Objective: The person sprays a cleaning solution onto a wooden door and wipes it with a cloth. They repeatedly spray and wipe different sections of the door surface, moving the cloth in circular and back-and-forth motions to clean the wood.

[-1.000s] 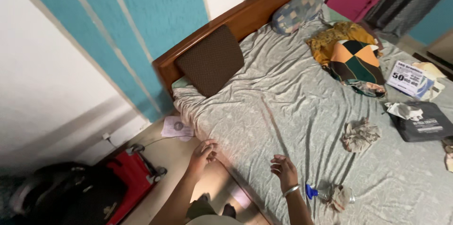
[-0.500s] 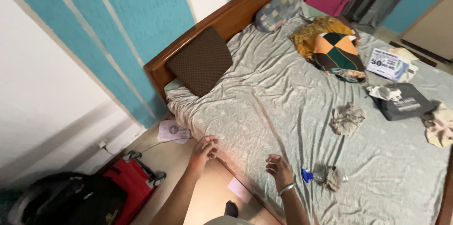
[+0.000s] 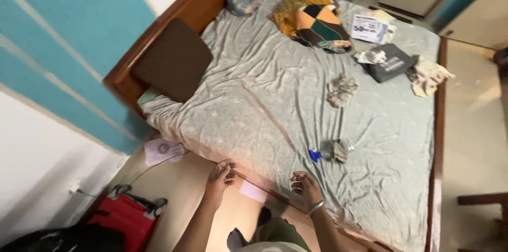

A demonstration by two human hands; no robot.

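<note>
Both hands at lower centre on the edge of the wrinkled grey-green bedsheet [image 3: 296, 98]: left hand [image 3: 219, 177] pinches the hem, right hand [image 3: 304, 188] curled loosely, grip unclear; crumpled plastic bottle with blue cap [image 3: 330, 151] just above
</note>
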